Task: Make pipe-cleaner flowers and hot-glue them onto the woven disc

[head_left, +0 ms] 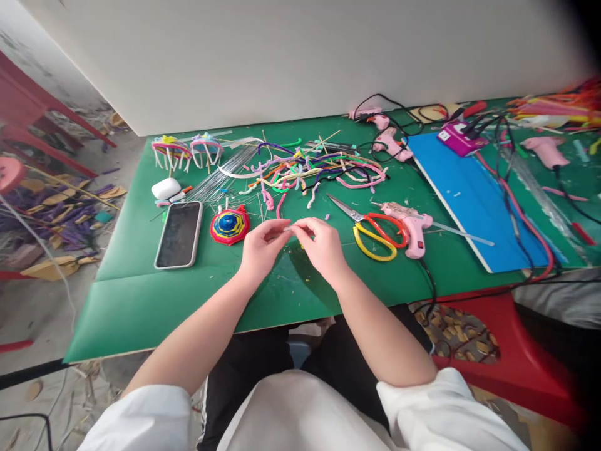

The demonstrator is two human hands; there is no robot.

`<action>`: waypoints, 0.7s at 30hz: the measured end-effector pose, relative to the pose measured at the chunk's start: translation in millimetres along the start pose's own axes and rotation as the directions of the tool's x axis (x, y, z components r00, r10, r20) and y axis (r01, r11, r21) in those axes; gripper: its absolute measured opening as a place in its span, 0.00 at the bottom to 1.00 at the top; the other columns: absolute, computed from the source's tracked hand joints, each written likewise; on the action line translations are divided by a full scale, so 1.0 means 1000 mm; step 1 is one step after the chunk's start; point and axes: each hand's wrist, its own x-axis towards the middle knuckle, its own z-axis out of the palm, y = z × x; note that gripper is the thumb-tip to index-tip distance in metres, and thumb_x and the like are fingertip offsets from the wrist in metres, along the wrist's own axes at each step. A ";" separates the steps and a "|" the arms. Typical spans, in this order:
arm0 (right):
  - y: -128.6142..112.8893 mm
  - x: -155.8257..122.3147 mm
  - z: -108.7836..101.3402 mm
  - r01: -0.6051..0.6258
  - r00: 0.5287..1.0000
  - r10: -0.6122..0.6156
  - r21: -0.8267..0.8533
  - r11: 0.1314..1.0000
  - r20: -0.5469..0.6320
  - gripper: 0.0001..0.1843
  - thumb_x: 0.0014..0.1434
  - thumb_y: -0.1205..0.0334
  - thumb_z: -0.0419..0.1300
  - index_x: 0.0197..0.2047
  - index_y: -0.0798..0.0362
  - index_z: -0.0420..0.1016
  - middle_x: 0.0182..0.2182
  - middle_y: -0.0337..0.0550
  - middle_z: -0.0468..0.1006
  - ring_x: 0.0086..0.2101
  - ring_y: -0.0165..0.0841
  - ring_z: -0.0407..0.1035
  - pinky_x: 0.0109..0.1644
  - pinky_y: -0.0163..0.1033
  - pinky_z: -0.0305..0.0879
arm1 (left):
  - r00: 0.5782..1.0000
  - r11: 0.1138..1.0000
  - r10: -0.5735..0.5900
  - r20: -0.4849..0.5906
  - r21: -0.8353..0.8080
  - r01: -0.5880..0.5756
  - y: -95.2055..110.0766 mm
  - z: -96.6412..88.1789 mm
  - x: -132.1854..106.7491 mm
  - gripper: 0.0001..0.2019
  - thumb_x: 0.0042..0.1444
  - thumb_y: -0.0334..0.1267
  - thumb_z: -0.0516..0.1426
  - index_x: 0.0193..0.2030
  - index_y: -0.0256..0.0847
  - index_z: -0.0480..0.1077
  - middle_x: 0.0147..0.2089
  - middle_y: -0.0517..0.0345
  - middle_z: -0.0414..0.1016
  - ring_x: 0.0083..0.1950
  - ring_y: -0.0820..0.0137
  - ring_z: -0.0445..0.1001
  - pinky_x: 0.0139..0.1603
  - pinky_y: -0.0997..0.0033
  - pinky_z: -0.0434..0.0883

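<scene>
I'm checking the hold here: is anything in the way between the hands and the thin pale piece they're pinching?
Nothing visible does. The left hand and right hand both pinch the thin pale piece directly, above the green mat. The woven disc lies apart to the left, the scissors apart to the right.

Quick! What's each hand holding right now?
Left hand: fingers shut on one end of a thin pale piece.
Right hand: fingers shut on its other end.
</scene>
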 end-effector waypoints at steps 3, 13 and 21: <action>-0.002 -0.001 0.001 -0.002 1.000 0.002 -0.025 1.000 -0.009 0.08 0.60 0.62 0.54 0.32 0.51 0.72 0.31 0.43 0.76 0.34 0.34 0.70 0.41 0.38 0.65 | 1.000 1.000 -0.018 -0.012 -0.011 0.018 0.001 -0.001 0.001 0.13 0.45 0.40 0.65 0.37 0.38 0.73 0.32 0.57 0.78 0.33 0.73 0.76 0.38 0.73 0.74; 0.001 -0.001 0.008 -0.061 0.997 0.064 0.079 0.995 -0.032 0.07 0.59 0.60 0.55 0.33 0.51 0.73 0.33 0.43 0.78 0.35 0.33 0.72 0.42 0.37 0.66 | 0.998 0.990 -0.067 -0.017 -0.125 0.064 0.002 -0.001 0.003 0.15 0.42 0.38 0.66 0.35 0.39 0.68 0.28 0.63 0.74 0.30 0.75 0.75 0.35 0.75 0.73; 0.004 0.001 0.002 -0.063 0.997 0.069 0.130 0.989 -0.037 0.06 0.57 0.61 0.58 0.32 0.51 0.76 0.32 0.40 0.79 0.32 0.32 0.72 0.38 0.36 0.67 | 0.998 0.995 -0.049 0.028 -0.081 0.051 0.005 -0.001 0.001 0.15 0.47 0.39 0.64 0.42 0.39 0.71 0.32 0.58 0.79 0.35 0.71 0.78 0.40 0.72 0.75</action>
